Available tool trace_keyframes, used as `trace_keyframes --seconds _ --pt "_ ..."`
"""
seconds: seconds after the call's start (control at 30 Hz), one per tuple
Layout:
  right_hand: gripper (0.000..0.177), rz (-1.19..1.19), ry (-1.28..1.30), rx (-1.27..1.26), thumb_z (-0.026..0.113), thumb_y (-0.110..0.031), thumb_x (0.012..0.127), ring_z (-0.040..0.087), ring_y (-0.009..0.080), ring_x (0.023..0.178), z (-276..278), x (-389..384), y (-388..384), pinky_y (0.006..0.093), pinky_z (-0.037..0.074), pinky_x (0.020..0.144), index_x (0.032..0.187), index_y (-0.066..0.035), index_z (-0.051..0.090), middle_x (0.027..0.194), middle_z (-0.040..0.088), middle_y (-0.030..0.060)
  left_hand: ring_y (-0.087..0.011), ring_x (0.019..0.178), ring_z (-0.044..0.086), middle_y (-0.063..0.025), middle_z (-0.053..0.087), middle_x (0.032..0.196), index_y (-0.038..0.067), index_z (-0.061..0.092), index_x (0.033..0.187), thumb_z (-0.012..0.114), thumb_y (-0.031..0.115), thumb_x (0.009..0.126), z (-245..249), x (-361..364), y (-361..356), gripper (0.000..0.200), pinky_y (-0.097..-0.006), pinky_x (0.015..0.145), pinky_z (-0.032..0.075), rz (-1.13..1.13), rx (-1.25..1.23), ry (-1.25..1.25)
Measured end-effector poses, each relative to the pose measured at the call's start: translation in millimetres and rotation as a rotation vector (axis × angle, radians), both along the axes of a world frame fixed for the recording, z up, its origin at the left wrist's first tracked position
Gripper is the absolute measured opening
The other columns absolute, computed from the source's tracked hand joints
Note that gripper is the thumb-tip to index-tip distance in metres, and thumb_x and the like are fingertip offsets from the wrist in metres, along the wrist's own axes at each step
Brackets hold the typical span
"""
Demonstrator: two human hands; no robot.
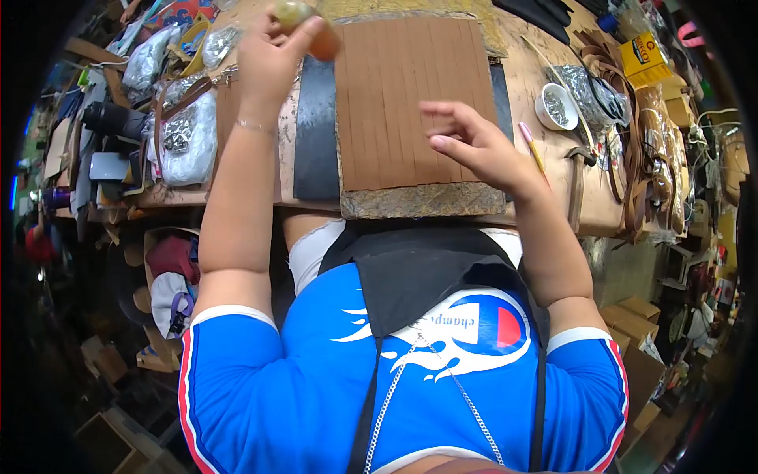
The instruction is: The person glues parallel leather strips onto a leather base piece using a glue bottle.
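Up at the far left edge of the stone slab, my left hand (276,39) is closed around a rounded, yellowish and orange-brown thing (322,43), smeared by motion; I cannot tell what it is. Brown leather strips (395,103) lie side by side, covering most of the mottled slab (426,204). Over the right part of these strips hovers my right hand (474,146), its fingers loosely bent and apart, with nothing in them. A black sheet (316,134) sticks out from under the slab on both sides.
To the right are a hammer (579,186), a pen (531,146), a white bowl (556,107) of small metal pieces, a yellow box (643,57) and hanging leather straps (636,178). Plastic bags (189,134) and a dark bottle (113,118) crowd the table's left side.
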State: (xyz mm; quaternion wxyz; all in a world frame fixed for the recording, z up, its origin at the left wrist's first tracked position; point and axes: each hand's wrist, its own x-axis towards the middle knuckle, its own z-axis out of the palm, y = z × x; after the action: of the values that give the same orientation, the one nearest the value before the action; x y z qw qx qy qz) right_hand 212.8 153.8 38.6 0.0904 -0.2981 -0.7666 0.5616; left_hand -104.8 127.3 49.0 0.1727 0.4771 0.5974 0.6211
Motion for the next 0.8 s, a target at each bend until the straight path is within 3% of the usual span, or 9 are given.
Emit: trace_keyframes --seconds 0.07,0.1,0.2,0.27,0.33,0.37,0.47,0.63,0.8 --pt "0.066 -0.194 0.358 0.016 0.074 -0.024 0.088 0.057 0.0239 0.116 -16.0 -19.5 -13.8 0.0366 0.048 0.097 0.144 -0.011 0.042 0.128 0.054 0.0113 -0.0179 0.087 0.067 -0.0087 0.071 0.095 0.003 0.066 0.102 0.081 0.026 0.079 11.4 39.4 -29.5 0.036 -0.0309 0.076 0.054 -0.113 0.028 0.019" --pt "0.081 -0.143 0.309 0.039 0.076 -0.023 0.086 0.054 0.0282 0.12 -13.5 -23.8 -19.6 0.0406 0.048 0.099 0.15 -0.014 0.028 0.132 0.051 0.0123 -0.0148 0.087 0.067 -0.007 0.07 0.094 0.004 0.066 0.102 0.082 0.023 0.08 16.1 59.2 -43.5 0.033 -0.0285 0.074 0.054 -0.162 0.001 -0.013" --pt "0.081 -0.099 0.495 -0.226 0.077 -0.022 0.085 0.056 0.0263 0.114 -21.4 -34.2 -44.9 0.04 0.05 0.093 0.148 -0.014 0.029 0.129 0.051 0.0137 -0.0125 0.082 0.066 -0.0055 0.069 0.095 0.002 0.064 0.103 0.083 0.022 0.079 26.2 101.4 -80.4 0.036 -0.025 0.07 0.053 -0.288 -0.071 -0.078" --pt "0.079 -0.081 0.44 -0.401 0.076 -0.024 0.083 0.057 0.0222 0.106 -13.5 -20.4 -55.2 0.0359 0.051 0.081 0.147 -0.014 0.03 0.126 0.052 0.014 -0.0127 0.088 0.064 -0.0055 0.068 0.101 0.001 0.064 0.111 0.075 0.023 0.088 22.9 108.2 -90.5 0.033 -0.0254 0.078 0.052 -0.298 -0.059 -0.077" --pt "0.081 0.015 0.452 -0.868 0.073 -0.028 0.077 0.058 0.0208 0.094 -17.0 -9.5 -62.7 0.0312 0.049 0.071 0.145 -0.012 0.03 0.114 0.056 0.0151 -0.0128 0.098 0.062 -0.0063 0.066 0.105 -0.001 0.064 0.117 0.062 0.022 0.098 17.6 105.8 -96.4 0.03 -0.0267 0.088 0.049 -0.392 0.049 -0.15" --pt "0.086 0.003 0.407 -0.851 0.071 -0.035 0.072 0.058 0.0205 0.09 -15.2 -3.9 -70.9 0.0291 0.048 0.07 0.144 -0.011 0.031 0.109 0.057 0.0149 -0.0125 0.106 0.058 -0.007 0.066 0.108 0.0 0.063 0.123 0.051 0.021 0.104 16.2 104.9 -101.7 0.031 -0.027 0.094 0.045 -0.5 0.031 -0.186" --pt "0.086 0.112 0.502 -0.984 0.071 -0.032 0.074 0.057 0.0196 0.097 -16.3 12.6 -80.2 0.0311 0.047 0.069 0.146 -0.01 0.03 0.113 0.054 0.0128 -0.0106 0.107 0.057 -0.0071 0.063 0.121 0.0 0.062 0.122 0.048 0.028 0.105 20.4 113.7 -113.1 0.035 -0.0265 0.095 0.043 -0.625 -0.094 -0.285" --pt "0.092 0.162 0.266 -0.844 0.074 -0.039 0.071 0.057 0.0234 0.107 -14.4 19.1 -105.0 0.0342 0.044 0.098 0.146 -0.008 0.029 0.116 0.056 0.0133 -0.0112 0.082 0.053 -0.0045 0.057 0.085 0.002 0.058 0.087 0.042 0.026 0.107 24.0 149.2 -127.4 0.035 -0.0249 0.081 0.043 -0.509 0.032 -0.293" --pt "0.092 0.169 0.277 -0.887 0.075 -0.037 0.07 0.057 0.0241 0.112 -12.0 25.1 -114.0 0.0356 0.042 0.102 0.145 -0.007 0.031 0.12 0.057 0.015 -0.0118 0.08 0.056 -0.0054 0.06 0.084 0.002 0.061 0.086 0.043 0.04 0.105 14.1 147.7 -124.5 0.046 -0.0249 0.079 0.046 -0.568 0.088 -0.441"
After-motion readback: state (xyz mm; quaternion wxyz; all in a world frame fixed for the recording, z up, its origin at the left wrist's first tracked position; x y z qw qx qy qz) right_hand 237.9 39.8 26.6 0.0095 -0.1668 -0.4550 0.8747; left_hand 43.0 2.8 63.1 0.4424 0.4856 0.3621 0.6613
